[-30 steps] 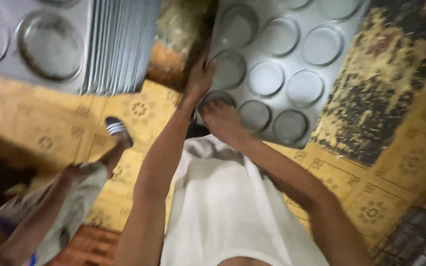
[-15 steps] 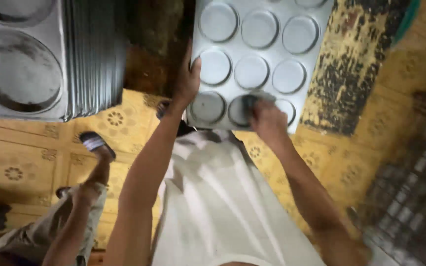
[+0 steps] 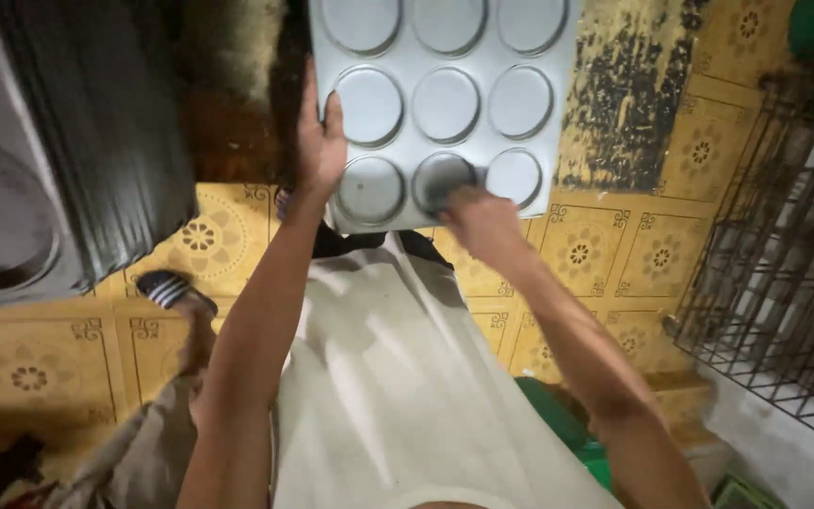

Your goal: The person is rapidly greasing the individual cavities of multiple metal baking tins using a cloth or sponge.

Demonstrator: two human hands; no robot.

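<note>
Grey metal baking tray with round cups (image 3: 445, 94), just ahead on yellow patterned floor (image 3: 605, 250). Left hand (image 3: 317, 141) clasping near-left edge; right hand (image 3: 478, 217), blurred, pressing near-row cup, grip unclear.

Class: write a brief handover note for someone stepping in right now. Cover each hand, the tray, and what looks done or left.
Left hand: grips the left edge of the grey round-cupped tray, steadying it.
Right hand: blurred, pressed at the middle cup of the tray's near row; whether it holds a cloth cannot be told.
Stack of similar trays stands to the left on the yellow patterned floor.
Done or left: cannot be judged; the cups look alike.
</note>
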